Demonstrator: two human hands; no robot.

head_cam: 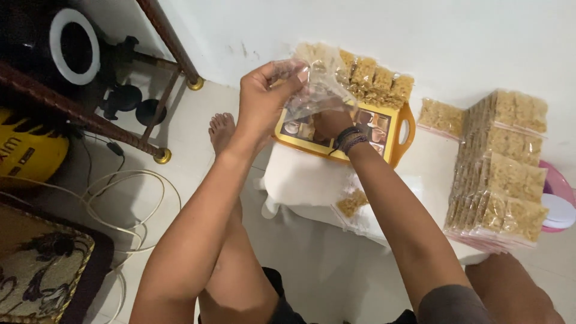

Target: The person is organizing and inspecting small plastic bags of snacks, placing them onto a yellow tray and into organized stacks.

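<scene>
On the pale tiled floor [198, 120] by a white wall, yellow tray [402, 141] of snack squares ahead, packed stack [498, 174] to your right, your left hand [262, 99] raised, fingers pinching a clear plastic bag [318, 90], your right hand [331, 123] inside it, fingers hidden, grip impossible to tell.

Domestic interior, floor-level workspace: pale tiled floor [192, 144], white plastered wall [456, 36], patterned rug [42, 270]. Bare foot [222, 129] on the tiles and loose cables [120, 198] indicate a home, not commercial premises.

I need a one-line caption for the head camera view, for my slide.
Left hand holds a clear plastic bag open while right hand reaches inside, above a yellow tray.
</scene>
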